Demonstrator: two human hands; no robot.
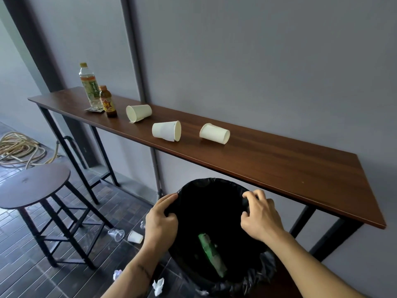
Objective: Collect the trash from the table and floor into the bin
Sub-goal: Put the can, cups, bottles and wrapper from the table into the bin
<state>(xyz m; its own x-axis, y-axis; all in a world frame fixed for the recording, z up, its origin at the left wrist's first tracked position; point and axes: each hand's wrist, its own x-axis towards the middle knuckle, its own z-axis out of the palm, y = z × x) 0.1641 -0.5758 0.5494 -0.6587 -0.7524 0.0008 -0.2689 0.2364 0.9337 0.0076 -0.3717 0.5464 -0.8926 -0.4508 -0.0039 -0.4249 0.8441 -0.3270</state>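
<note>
My left hand (160, 220) and right hand (261, 215) each grasp the rim of the bin (214, 203), low in the centre of the frame, fingers curled over its black liner. A green bottle (211, 253) lies inside. Above, on the wooden surface (279, 164), three paper cups (166, 131) lie tipped over, with a tea bottle (89, 87) and a small brown bottle (107, 102) upright at upper left. On the floor (43, 276) at lower left lie a clear plastic cup (117, 234), a white cup (135, 237) and crumpled tissues (158, 286), near a round stool (32, 183).
</note>
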